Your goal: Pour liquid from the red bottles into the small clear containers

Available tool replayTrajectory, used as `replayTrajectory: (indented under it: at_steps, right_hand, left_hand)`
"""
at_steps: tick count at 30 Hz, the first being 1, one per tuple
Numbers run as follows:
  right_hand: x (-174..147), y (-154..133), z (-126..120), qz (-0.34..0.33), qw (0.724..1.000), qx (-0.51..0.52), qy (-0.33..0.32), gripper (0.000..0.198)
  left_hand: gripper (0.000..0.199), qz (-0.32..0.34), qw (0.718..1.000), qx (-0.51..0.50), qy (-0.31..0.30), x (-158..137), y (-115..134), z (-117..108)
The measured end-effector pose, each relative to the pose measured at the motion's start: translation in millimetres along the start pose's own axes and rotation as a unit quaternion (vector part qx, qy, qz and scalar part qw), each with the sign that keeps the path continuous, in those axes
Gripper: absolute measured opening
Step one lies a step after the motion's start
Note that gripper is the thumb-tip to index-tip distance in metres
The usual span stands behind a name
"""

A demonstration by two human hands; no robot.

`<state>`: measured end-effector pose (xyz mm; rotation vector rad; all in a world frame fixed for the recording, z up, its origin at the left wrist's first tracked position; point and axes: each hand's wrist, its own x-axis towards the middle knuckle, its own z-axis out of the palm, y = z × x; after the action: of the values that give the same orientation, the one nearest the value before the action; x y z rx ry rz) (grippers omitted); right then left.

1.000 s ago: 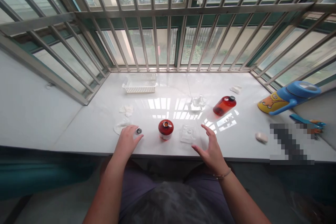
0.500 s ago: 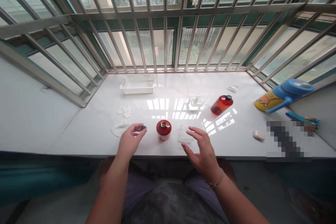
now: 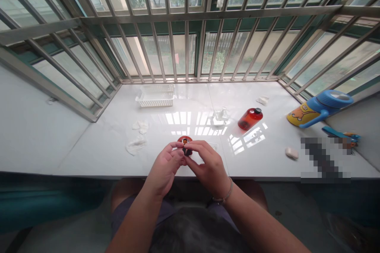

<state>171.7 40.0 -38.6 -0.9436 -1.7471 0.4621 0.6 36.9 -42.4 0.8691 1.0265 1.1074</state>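
In the head view my left hand (image 3: pixel 165 167) and my right hand (image 3: pixel 209 169) meet at the table's front, fingertips pinched around a small black bottle cap (image 3: pixel 187 151). Just beyond the fingers stands an uncapped red-amber bottle (image 3: pixel 184 138), its round mouth facing up. My fingers hide most of its body. A clear plastic piece (image 3: pixel 215 147) lies partly covered beside my right hand. Farther right is a second red bottle (image 3: pixel 250 119) with a dark cap on.
A white perforated basket (image 3: pixel 156 102) sits at the back left. Crumpled tissues (image 3: pixel 136 145) lie left, a clear glass-like object (image 3: pixel 221 115) behind, a pale soap-like lump (image 3: pixel 291 153) and a blue-yellow flask (image 3: pixel 320 107) right. Metal bars (image 3: pixel 203 51) line the window.
My left hand has moved right with the black cap, and my right hand has come in from the right and closed on it. Both now cover part of the open bottle.
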Motion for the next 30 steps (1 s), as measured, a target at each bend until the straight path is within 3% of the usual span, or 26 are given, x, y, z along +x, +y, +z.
replayTrajectory:
  at_steps: [2,5,10,12,15,21,27,30]
  right_hand:
    - [6,6,-2,0.025,1.0,0.004,-0.003,0.029]
    - [15,16,-4,0.063,0.997,-0.019,-0.035,0.027]
    - [25,32,3,0.073,0.988,-0.064,-0.123,0.033]
    - [27,34,5,0.07,0.985,-0.073,-0.137,0.034]
    - [33,34,5,0.06,0.981,-0.092,-0.161,0.038]
    - [46,29,0,0.056,0.966,-0.115,-0.226,0.038]
    - [29,29,-5,0.108,0.974,-0.095,-0.175,0.074]
    - [14,31,-9,0.147,0.975,-0.104,-0.128,0.071]
  left_hand:
    - [0.048,0.047,0.996,0.051,0.059,5,-5,-9]
    - [0.048,0.136,0.966,0.189,0.116,14,-13,-26]
    - [0.082,0.116,0.93,0.346,0.042,30,-21,-36]
    - [0.082,0.115,0.928,0.354,0.017,36,-23,-31]
    - [0.065,0.132,0.928,0.35,-0.01,43,-26,-22]
    - [0.053,0.13,0.932,0.337,-0.009,43,-30,-17]
    - [0.061,0.142,0.934,0.328,-0.02,43,-32,-20]
    - [0.066,0.143,0.93,0.34,-0.014,44,-34,-22]
